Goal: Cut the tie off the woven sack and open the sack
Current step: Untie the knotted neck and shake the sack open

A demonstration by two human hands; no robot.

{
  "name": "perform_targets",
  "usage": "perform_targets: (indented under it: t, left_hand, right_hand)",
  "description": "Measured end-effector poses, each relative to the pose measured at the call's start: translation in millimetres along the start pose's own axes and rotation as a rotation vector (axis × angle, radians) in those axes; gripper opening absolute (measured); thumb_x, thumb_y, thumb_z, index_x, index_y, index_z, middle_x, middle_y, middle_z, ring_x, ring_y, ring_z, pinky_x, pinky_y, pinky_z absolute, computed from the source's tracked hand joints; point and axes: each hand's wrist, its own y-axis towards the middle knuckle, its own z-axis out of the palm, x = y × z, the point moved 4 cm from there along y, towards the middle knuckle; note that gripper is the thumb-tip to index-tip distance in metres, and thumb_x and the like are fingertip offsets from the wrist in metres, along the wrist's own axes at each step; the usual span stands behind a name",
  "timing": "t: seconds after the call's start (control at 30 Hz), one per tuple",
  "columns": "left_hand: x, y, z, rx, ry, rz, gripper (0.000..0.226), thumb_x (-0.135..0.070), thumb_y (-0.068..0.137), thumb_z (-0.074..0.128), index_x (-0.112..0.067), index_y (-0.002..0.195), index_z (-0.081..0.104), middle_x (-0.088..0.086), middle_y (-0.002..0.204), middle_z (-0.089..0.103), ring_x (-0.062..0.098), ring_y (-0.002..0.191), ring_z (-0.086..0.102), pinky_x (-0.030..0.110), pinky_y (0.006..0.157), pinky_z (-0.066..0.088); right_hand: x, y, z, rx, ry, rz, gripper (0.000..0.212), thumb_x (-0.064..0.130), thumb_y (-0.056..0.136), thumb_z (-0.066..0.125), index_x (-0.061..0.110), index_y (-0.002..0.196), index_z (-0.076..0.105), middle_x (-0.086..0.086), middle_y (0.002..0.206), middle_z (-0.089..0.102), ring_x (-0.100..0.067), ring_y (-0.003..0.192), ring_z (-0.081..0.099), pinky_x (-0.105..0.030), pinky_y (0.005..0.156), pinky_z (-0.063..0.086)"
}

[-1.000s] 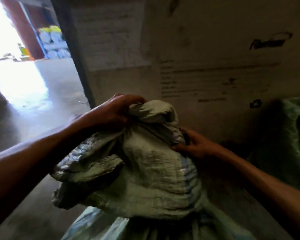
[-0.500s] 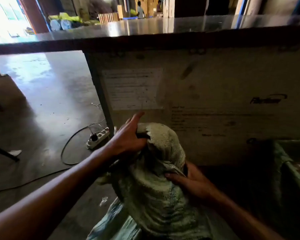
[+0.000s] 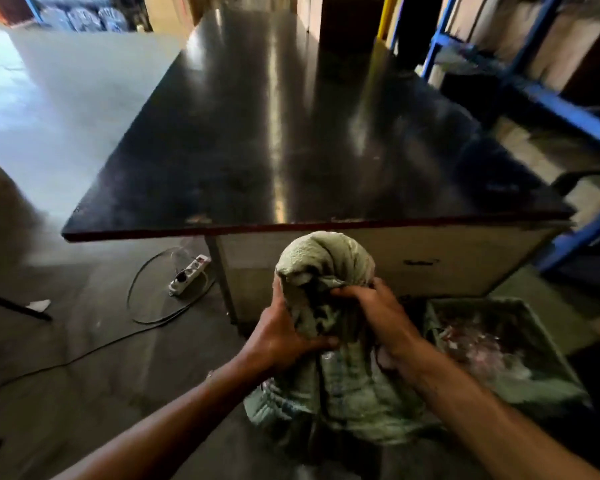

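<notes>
A pale green woven sack (image 3: 340,386) stands on the floor in front of me, its bunched top (image 3: 321,258) rising as a rounded knob just below the table edge. My left hand (image 3: 283,336) grips the neck of the sack from the left. My right hand (image 3: 374,313) clutches the gathered fabric from the right, just under the knob. Both hands are closed on the cloth. I cannot make out a tie or any cutting tool; the folds and my fingers hide the neck.
A large dark glossy table (image 3: 291,133) stands right behind the sack. An open green sack (image 3: 499,344) with pale contents sits to the right. A white power strip (image 3: 189,273) and black cable (image 3: 146,320) lie on the floor at left. Blue shelving (image 3: 548,98) stands at right.
The view has lifted from the table's side panel to its top. My left hand has dropped from the top of the knob to the neck; my right hand has shifted up onto the gathered fabric.
</notes>
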Motion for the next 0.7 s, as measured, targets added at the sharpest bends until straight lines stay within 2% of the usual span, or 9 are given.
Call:
perform_targets:
  t: [0.1,0.17,0.27,0.37,0.4,0.47,0.57,0.63,0.7]
  left_hand:
    - [-86.4,4.6,-24.8,-0.009,0.132,0.170,0.090,-0.044,0.056,0.082,-0.028,0.133,0.038,-0.018,0.109,0.060,0.005,0.105,0.057,0.028,0.088,0.052]
    - [-146.1,6.1,-43.9,0.006,0.196,0.297,0.083,-0.038,0.061,0.077,-0.034,0.134,0.037,-0.017,0.109,0.061,0.004,0.103,0.058,0.019,0.083,0.048]
    - [-227.3,0.5,-51.5,0.115,0.310,0.481,0.076,-0.039,0.067,0.066,-0.042,0.135,0.032,-0.008,0.111,0.067,0.010,0.102,0.062,0.033,0.085,0.051]
    - [-280.4,-6.8,-35.0,0.196,0.492,0.634,0.078,-0.040,0.070,0.064,-0.042,0.138,0.026,-0.003,0.119,0.065,0.021,0.108,0.062,0.047,0.085,0.052]
    - [-295.6,-9.6,-27.6,0.175,0.559,0.675,0.078,-0.043,0.072,0.063,-0.043,0.139,0.023,-0.005,0.121,0.064,0.023,0.107,0.062,0.048,0.082,0.052]
    - [-323.6,-13.8,-14.2,0.065,0.663,0.780,0.078,-0.045,0.075,0.062,-0.043,0.140,0.020,-0.005,0.121,0.062,0.025,0.102,0.063,0.048,0.076,0.052]
    - [-358.0,-21.0,13.6,-0.072,0.765,0.896,0.082,-0.043,0.075,0.063,-0.037,0.142,0.016,0.002,0.116,0.060,0.032,0.093,0.063,0.044,0.065,0.049]
    - [-373.0,-22.8,29.9,-0.132,0.813,0.911,0.081,-0.038,0.078,0.063,-0.033,0.144,0.017,0.007,0.110,0.059,0.035,0.090,0.062,0.039,0.062,0.042]
    - [-388.4,-28.3,45.8,-0.159,0.807,0.930,0.079,-0.033,0.078,0.065,-0.030,0.144,0.021,0.008,0.107,0.059,0.035,0.089,0.061,0.038,0.061,0.036]
  right_hand:
    - [77.7,-38.8,-26.6,0.053,-0.017,-0.033,0.052,0.035,0.061,0.075,0.014,0.108,0.066,-0.010,0.102,0.073,-0.024,0.095,0.069,-0.039,0.084,0.056]
    - [119.4,-61.2,-53.0,0.011,-0.112,-0.146,0.032,0.024,0.075,0.070,0.009,0.103,0.068,-0.010,0.098,0.073,-0.019,0.092,0.068,-0.033,0.084,0.056]
    - [157.4,-104.9,-87.5,-0.125,-0.281,-0.341,0.026,0.008,0.085,0.060,0.003,0.111,0.062,-0.004,0.095,0.067,0.005,0.068,0.063,-0.006,0.063,0.050]
    - [177.9,-142.1,-115.9,-0.205,-0.421,-0.492,0.026,0.009,0.087,0.058,0.014,0.113,0.058,0.008,0.093,0.064,0.019,0.072,0.058,-0.003,0.068,0.044]
    - [182.6,-154.5,-126.8,-0.241,-0.451,-0.512,0.023,0.011,0.088,0.059,0.019,0.110,0.058,0.011,0.091,0.063,0.021,0.074,0.058,-0.002,0.069,0.042]
    - [190.1,-175.7,-147.3,-0.305,-0.459,-0.523,0.016,0.021,0.087,0.061,0.025,0.103,0.063,0.010,0.094,0.067,0.012,0.087,0.062,-0.008,0.075,0.045]
    - [201.7,-209.3,-173.5,-0.362,-0.419,-0.562,0.015,0.024,0.084,0.064,0.039,0.086,0.063,0.020,0.087,0.067,0.015,0.077,0.062,-0.005,0.068,0.046]
    - [207.5,-229.6,-185.9,-0.387,-0.415,-0.592,0.015,0.025,0.079,0.070,0.037,0.087,0.065,0.024,0.079,0.069,0.014,0.076,0.061,-0.005,0.066,0.046]
    - [204.5,-246.3,-201.5,-0.396,-0.488,-0.569,0.038,0.026,0.067,0.081,0.027,0.102,0.065,0.019,0.088,0.071,0.007,0.085,0.063,-0.009,0.072,0.049]
